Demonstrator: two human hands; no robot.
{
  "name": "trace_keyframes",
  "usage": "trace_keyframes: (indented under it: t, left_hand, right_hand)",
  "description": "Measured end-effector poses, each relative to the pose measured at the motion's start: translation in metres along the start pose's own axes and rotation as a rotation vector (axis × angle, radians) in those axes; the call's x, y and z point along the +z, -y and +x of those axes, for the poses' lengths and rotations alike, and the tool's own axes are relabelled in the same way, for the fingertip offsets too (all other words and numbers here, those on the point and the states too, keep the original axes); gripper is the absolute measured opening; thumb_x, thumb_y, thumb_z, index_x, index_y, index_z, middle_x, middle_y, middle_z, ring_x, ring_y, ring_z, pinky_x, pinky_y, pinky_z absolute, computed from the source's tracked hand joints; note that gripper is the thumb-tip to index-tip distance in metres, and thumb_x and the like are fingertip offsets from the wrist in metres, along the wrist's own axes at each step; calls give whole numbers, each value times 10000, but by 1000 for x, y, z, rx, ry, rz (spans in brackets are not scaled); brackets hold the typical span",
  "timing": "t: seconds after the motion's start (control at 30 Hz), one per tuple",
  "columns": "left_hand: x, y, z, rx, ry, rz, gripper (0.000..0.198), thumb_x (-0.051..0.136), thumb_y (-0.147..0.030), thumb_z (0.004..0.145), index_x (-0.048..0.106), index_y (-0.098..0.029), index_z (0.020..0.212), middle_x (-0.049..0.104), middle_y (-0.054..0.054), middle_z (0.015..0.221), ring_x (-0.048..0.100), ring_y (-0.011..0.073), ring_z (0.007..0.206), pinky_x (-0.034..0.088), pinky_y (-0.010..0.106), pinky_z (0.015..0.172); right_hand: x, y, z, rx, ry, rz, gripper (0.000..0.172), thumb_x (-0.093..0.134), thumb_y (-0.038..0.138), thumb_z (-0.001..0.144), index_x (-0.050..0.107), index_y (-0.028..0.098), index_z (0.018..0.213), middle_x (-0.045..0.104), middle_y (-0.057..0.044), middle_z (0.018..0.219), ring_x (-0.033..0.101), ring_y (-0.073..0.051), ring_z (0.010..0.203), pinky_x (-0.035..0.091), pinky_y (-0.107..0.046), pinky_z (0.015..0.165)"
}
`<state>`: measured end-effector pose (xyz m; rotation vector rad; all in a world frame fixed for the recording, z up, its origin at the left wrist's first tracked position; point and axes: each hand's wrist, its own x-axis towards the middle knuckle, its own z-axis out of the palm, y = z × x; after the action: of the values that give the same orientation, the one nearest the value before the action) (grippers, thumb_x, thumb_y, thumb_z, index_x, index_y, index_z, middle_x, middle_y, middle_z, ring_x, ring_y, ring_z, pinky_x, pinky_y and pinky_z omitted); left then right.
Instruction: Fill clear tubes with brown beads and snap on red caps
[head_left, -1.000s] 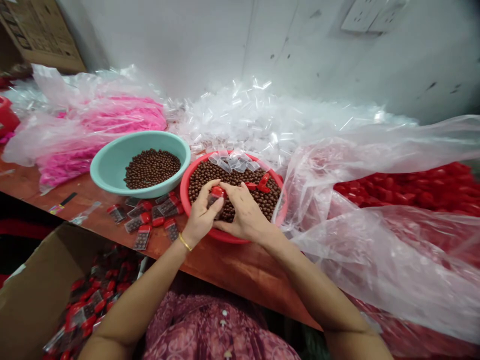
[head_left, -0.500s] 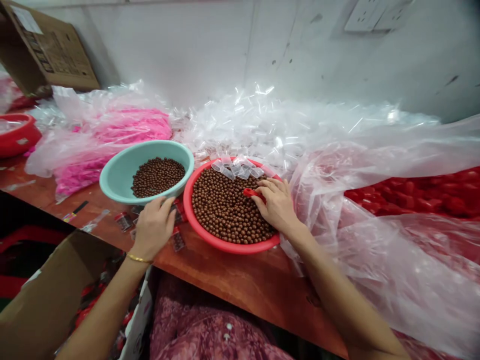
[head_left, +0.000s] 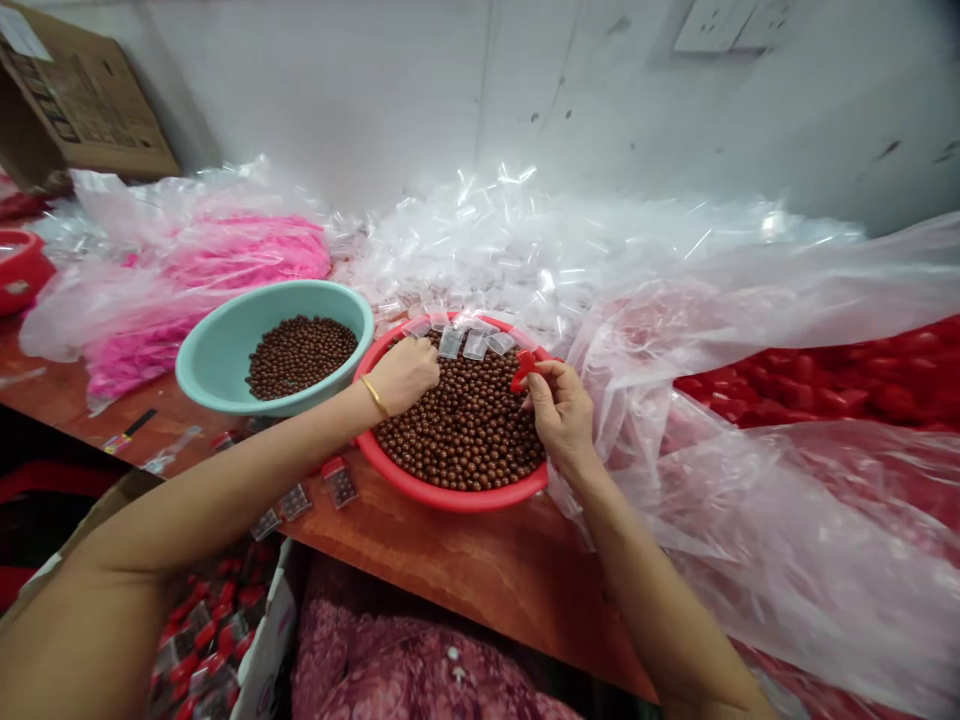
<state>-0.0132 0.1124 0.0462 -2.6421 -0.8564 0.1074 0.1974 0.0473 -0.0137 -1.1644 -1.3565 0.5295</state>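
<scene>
A red basin [head_left: 450, 498] full of small brown balls [head_left: 480, 430] stands in front of me, with several small clear plastic containers [head_left: 475, 344] lying along its far edge. Over the basin's left side is my left hand [head_left: 407, 375], its fingers curled together beside those containers; what they hold, if anything, is hidden. My right hand [head_left: 561, 410], at the basin's right side, pinches a red plastic cap [head_left: 523, 371] between thumb and fingers above the balls. Filled containers with red caps [head_left: 340, 482] lie on the table near the basin's front left.
A turquoise bowl [head_left: 199, 372] with more brown balls stands on the left. Clear containers [head_left: 525, 240] are heaped along the wall. Bags hold pink pieces [head_left: 247, 250] and red pieces [head_left: 840, 375]. Below the table edge, a carton [head_left: 262, 660] contains red-capped containers.
My left hand has moved from the table by the turquoise bowl up and right over the red basin. My right hand has raised and turned the red cap.
</scene>
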Motion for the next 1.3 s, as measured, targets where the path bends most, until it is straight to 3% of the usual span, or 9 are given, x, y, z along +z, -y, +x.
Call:
trace_keyframes:
  t: [0.13, 0.2, 0.33, 0.57, 0.7, 0.87, 1.03, 1.13, 1.3]
  left_hand:
    - [-1, -23, -9, 12, 200, -129, 246, 419, -87, 837, 662, -110, 808, 654, 115, 818, 604, 180, 757, 417, 273, 622]
    - [7, -32, -5, -4, 223, -225, 254, 412, -76, 831, 662, -121, 832, 669, 105, 826, 621, 176, 770, 436, 263, 639]
    - [23, -34, 2, -136, 138, -565, 236, 479, -57, 752, 663, -152, 866, 697, 60, 858, 634, 175, 822, 462, 265, 730]
    - [30, -27, -5, -236, -42, -1750, 280, 630, -145, 687, 616, -106, 964, 688, 64, 960, 624, 138, 876, 460, 283, 849]
    - [25, -35, -16, -343, -156, -2068, 360, 737, -173, 608, 599, -118, 936, 670, 35, 871, 613, 112, 808, 471, 282, 827]
    - [13, -51, -35, -416, -208, -2150, 352, 755, -257, 620, 581, -128, 898, 616, 20, 869, 583, 119, 797, 509, 297, 759]
    - [6, -65, -47, -469, -264, -2115, 350, 737, -291, 642, 558, -138, 901, 572, 13, 885, 546, 112, 799, 520, 268, 706]
    - [8, -72, -49, -483, -265, -2110, 355, 703, -327, 673, 541, -142, 929, 560, 10, 871, 538, 101, 756, 516, 260, 684]
    - [13, -77, -48, -466, -268, -2019, 349, 646, -339, 703, 526, -144, 966, 519, -3, 819, 504, 94, 703, 492, 233, 612]
  right_hand:
    - [1, 7, 2, 53, -34, 103, 209, 501, 390, 854, 500, 190, 914, 593, 21, 709, 479, -66, 487, 397, -204, 479]
    - [1, 8, 2, 55, -40, 110, 208, 510, 385, 850, 501, 190, 922, 597, 23, 703, 480, -65, 487, 396, -200, 474]
    - [0, 8, 1, 42, -33, 108, 202, 512, 382, 853, 508, 190, 915, 599, 23, 695, 482, -64, 482, 395, -196, 468]
    - [1, 7, 1, 28, -41, 109, 210, 521, 393, 845, 519, 195, 912, 580, 31, 685, 478, -65, 476, 396, -204, 472]
    - [0, 8, 2, 21, -13, 77, 250, 529, 377, 835, 535, 195, 1006, 578, 17, 732, 485, -75, 518, 414, -223, 511]
    - [2, 30, 3, 94, 168, 70, 255, 528, 391, 815, 561, 194, 975, 558, 14, 704, 450, -71, 478, 381, -221, 459]
    - [14, 55, 2, 329, 369, 198, 337, 574, 465, 743, 564, 175, 913, 536, 32, 662, 416, -44, 402, 314, -197, 385]
    - [21, 57, -1, 471, 428, 273, 400, 606, 497, 687, 575, 163, 906, 515, 50, 618, 364, -29, 363, 271, -183, 342]
    - [26, 59, -2, 577, 527, 256, 392, 688, 417, 604, 587, 162, 885, 372, 112, 459, 268, -25, 339, 270, -163, 302]
